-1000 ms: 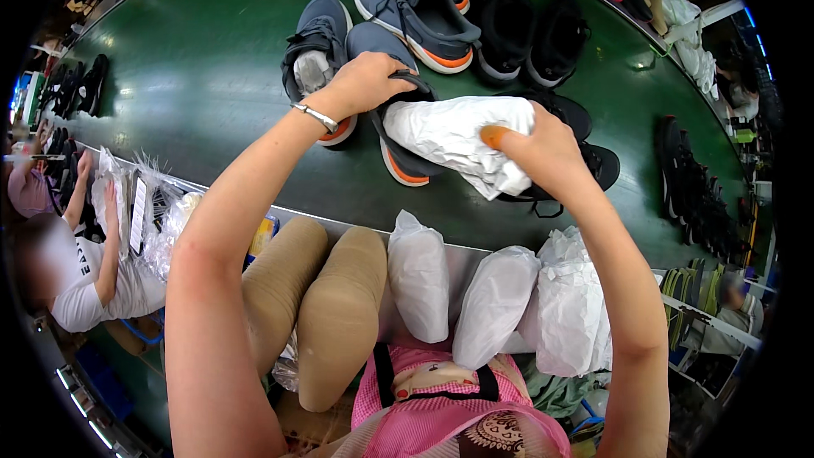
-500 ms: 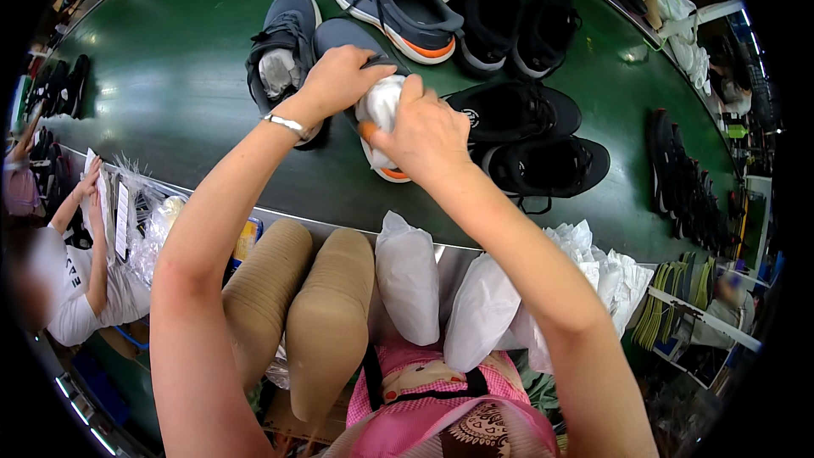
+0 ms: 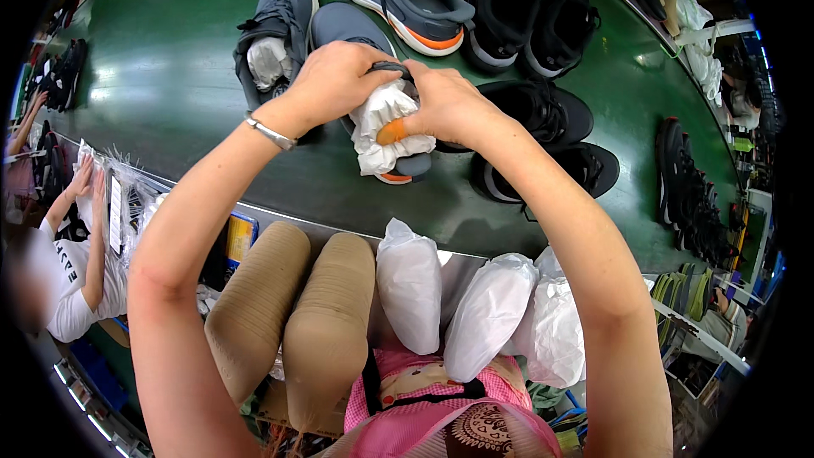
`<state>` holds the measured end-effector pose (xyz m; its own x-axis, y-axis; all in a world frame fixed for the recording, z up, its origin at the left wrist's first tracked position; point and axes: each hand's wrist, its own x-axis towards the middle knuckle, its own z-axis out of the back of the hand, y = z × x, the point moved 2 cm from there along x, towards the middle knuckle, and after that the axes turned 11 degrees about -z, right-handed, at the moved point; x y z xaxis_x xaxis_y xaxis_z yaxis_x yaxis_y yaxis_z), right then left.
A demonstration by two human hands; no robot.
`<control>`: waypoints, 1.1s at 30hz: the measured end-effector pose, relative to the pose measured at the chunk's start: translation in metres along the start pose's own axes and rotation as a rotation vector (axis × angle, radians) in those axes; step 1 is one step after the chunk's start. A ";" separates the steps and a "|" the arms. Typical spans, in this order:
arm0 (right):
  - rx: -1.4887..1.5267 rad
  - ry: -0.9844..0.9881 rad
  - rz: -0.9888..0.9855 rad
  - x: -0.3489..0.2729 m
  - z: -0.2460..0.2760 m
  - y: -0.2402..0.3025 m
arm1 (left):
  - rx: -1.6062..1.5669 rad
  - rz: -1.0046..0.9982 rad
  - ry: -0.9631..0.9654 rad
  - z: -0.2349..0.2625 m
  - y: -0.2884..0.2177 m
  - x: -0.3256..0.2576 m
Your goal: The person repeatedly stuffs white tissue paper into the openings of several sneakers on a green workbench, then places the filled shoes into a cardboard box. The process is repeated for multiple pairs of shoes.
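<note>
Both sets of fingers (image 3: pixel 386 76) clamped on a white paper wad (image 3: pixel 386 123) at the mouth of the grey shoe (image 3: pixel 360 34). Left hand (image 3: pixel 335 80) grips the collar, right hand (image 3: pixel 445 102) bears on the wad. Looks like mid-stuffing; wad mostly outside, so it needs firm pressure toeward while the shoe is braced. Shoe lies on the green worktop (image 3: pixel 170 76) among grey and black shoes (image 3: pixel 530 114). White bags (image 3: pixel 411 284) along the near edge; another person (image 3: pixel 59 271) at left.
</note>
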<state>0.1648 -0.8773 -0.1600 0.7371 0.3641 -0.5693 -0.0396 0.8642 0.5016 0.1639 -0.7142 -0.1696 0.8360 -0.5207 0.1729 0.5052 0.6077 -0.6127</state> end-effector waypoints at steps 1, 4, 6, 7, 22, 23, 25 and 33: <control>0.003 -0.039 0.000 0.001 -0.002 -0.001 | -0.013 0.000 0.007 0.001 0.001 0.000; -0.023 -0.080 0.041 0.005 -0.004 -0.002 | -0.013 0.019 0.020 0.002 0.001 0.001; -0.008 -0.264 0.174 0.012 -0.012 -0.006 | -0.013 0.076 0.059 0.004 -0.002 0.001; 0.006 -0.232 0.180 0.015 -0.013 -0.007 | -0.009 0.045 0.036 0.003 -0.001 0.000; -0.039 0.027 0.291 0.030 -0.006 -0.009 | 0.044 0.141 0.192 0.017 -0.009 -0.046; -0.045 -0.082 0.323 0.031 -0.011 -0.008 | 0.084 0.139 0.182 0.015 -0.010 -0.047; -0.022 -0.131 0.305 0.029 -0.017 -0.008 | 0.130 0.199 0.212 0.015 -0.013 -0.044; -0.201 -0.468 0.147 0.038 -0.054 0.006 | 0.559 0.237 0.124 -0.013 -0.010 -0.043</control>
<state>0.1564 -0.8394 -0.2143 0.9347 0.3318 -0.1276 -0.2593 0.8820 0.3935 0.1201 -0.7058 -0.1805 0.9252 -0.3784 -0.0299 0.3724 0.9202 -0.1208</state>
